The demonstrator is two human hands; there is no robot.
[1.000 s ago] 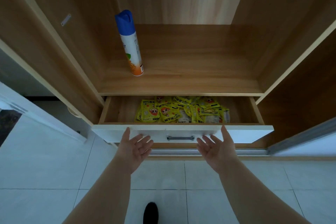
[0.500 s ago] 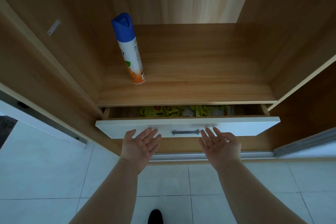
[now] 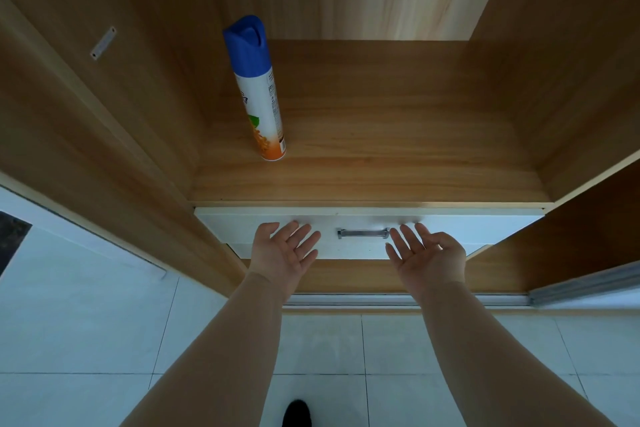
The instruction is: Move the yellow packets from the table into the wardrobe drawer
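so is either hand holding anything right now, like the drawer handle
Nothing is held. The left hand and right hand are open, fingers spread, at the white drawer front either side of the handle.

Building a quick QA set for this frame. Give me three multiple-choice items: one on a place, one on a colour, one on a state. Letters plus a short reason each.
1. Where does the spray can stand?
A. On the floor tiles
B. On the wardrobe shelf, left part
C. Inside the drawer

2. What colour is the spray can's cap?
A. Blue
B. Red
C. Black

3. What state is the drawer in?
A. Pulled fully out
B. Removed from the wardrobe
C. Pushed in, front flush under the shelf

Answers:
1 B, the can stands upright on the wooden shelf, near its left wall.
2 A, the cap on top is plainly blue.
3 C, no interior shows; the left hand and right hand are open at the white front, either side of the handle.
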